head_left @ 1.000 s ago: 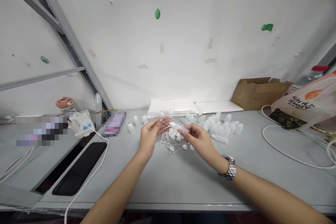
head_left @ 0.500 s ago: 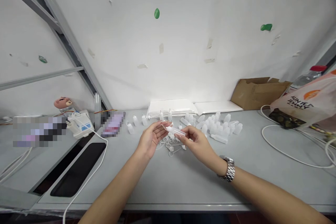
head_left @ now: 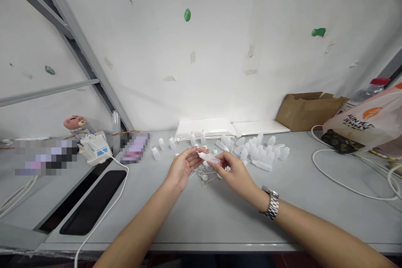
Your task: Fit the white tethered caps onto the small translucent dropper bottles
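Over the middle of the grey table [head_left: 220,213], my right hand [head_left: 234,171] pinches a small translucent white plastic bottle [head_left: 209,157], held roughly level with its tip pointing left. My left hand [head_left: 183,165] is palm up, fingers at the bottle's tip; whether it grips a small cap there is too small to tell. Under both hands lies a scatter of small white caps with rings [head_left: 205,172]. A pile of several empty white bottles [head_left: 262,149] lies just right of my hands. A few capped bottles [head_left: 163,145] stand in a row to the left.
Stacked white sheets [head_left: 216,127] lie against the wall. A cardboard box [head_left: 309,109], a printed plastic bag [head_left: 367,123] and white cable loops [head_left: 345,176] fill the right. At left sit a white device [head_left: 96,148], a pink figurine [head_left: 75,122] and a dark slot [head_left: 91,203].
My hands have drifted slightly lower and closer together. The left hand turned palm up against the bottle's tip. The right hand kept hold of the bottle.
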Action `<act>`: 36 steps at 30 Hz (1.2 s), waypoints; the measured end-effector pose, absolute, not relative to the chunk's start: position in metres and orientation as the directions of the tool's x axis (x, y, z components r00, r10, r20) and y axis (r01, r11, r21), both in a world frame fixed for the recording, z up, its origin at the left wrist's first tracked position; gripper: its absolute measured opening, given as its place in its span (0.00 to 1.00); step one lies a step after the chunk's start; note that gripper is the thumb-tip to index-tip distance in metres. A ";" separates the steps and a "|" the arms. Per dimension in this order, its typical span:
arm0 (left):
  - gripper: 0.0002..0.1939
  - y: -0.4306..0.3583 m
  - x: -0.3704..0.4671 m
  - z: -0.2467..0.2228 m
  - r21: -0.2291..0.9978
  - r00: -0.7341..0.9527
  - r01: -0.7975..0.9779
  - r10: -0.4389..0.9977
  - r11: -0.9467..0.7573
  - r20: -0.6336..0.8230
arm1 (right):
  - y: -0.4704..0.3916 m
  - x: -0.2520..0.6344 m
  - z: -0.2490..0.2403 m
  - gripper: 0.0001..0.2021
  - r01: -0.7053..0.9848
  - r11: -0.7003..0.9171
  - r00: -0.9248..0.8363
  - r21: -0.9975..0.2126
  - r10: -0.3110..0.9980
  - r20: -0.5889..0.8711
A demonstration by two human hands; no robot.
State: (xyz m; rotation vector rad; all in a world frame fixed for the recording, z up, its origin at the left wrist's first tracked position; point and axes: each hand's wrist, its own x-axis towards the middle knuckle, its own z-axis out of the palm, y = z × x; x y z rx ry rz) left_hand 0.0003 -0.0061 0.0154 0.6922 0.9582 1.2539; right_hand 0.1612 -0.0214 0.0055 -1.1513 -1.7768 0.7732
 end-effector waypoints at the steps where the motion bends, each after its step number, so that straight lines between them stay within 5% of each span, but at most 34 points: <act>1: 0.09 -0.006 0.000 0.015 0.864 0.034 -0.460 0.976 0.205 -0.213 | -0.022 0.161 0.006 0.09 0.393 0.383 -0.205 -0.836 0.923 0.326; 36: 0.14 -0.012 0.022 -0.005 0.871 -0.021 -0.484 0.995 0.079 -0.102 | -0.022 0.158 -0.006 0.11 0.491 0.443 -0.193 -0.750 0.895 0.402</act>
